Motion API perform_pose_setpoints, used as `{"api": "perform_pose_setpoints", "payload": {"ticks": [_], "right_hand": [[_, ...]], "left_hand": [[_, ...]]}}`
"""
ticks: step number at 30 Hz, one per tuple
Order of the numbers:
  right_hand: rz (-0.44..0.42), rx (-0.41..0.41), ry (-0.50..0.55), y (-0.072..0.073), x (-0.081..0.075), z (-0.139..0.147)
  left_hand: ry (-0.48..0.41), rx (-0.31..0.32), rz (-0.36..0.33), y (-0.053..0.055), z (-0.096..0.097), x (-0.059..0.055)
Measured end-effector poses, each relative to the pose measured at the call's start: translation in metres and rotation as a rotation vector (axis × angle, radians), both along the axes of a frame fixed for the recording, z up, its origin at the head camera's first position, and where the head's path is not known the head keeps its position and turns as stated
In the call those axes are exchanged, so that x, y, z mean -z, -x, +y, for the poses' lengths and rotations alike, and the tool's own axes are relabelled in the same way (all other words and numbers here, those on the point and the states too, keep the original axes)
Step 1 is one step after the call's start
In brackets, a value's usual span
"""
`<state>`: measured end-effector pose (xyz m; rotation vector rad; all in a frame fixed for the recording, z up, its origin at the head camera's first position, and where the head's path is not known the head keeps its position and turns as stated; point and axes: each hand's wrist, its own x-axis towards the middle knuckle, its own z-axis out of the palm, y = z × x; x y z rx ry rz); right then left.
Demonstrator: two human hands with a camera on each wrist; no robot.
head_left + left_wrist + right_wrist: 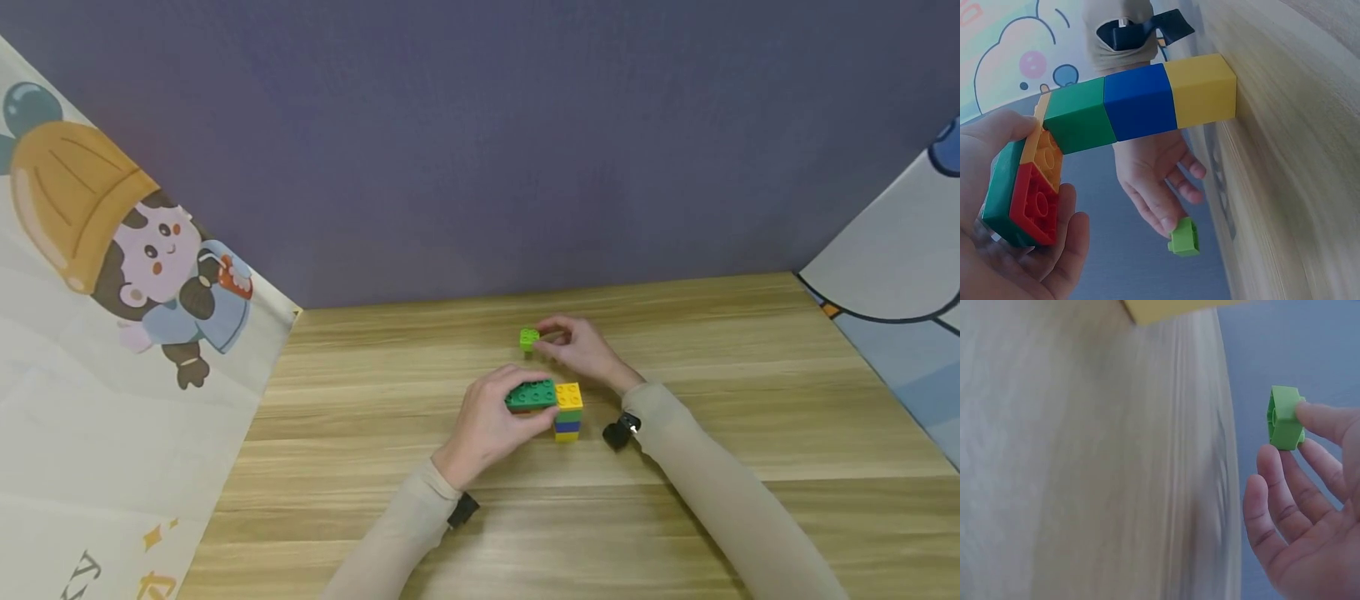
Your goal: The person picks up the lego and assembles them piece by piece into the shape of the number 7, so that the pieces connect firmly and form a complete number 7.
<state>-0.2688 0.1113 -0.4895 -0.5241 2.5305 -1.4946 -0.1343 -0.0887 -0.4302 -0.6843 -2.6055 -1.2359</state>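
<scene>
My left hand [487,429] grips a dark green toy building brick [531,395] between thumb and fingers. Beneath this brick sit a red brick [1030,203] and an orange-yellow one [1047,164], jutting sideways from a column. That column stands upright on the table, with a green brick [1082,115], a blue brick [1140,103] and a yellow brick [1202,90] at the bottom. Beyond it, my right hand [585,348] pinches a small lime-green brick [528,338] by its side. The right wrist view shows the brick's hollow underside, raised off the tabletop.
The wood-grain table [337,483] meets a dark blue-grey wall panel [480,167] at the back. A white sheet with cartoon prints [90,417] borders the left, and another printed sheet [900,258] the right. Each wrist wears a black camera mount [619,433].
</scene>
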Motion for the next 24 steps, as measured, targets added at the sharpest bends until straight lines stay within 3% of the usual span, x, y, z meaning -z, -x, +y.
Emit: {"api": "perform_pose_setpoints", "payload": {"ticks": [13, 24], "right_hand": [[0.013, -0.039, 0.034, -0.009, -0.011, -0.004], [0.042, -0.039, 0.033, -0.007, -0.016, 0.003]], "left_hand": [[-0.023, -0.008, -0.013, 0.003, 0.001, 0.001], [-0.013, -0.016, 0.003, 0.008, 0.004, 0.001]]}}
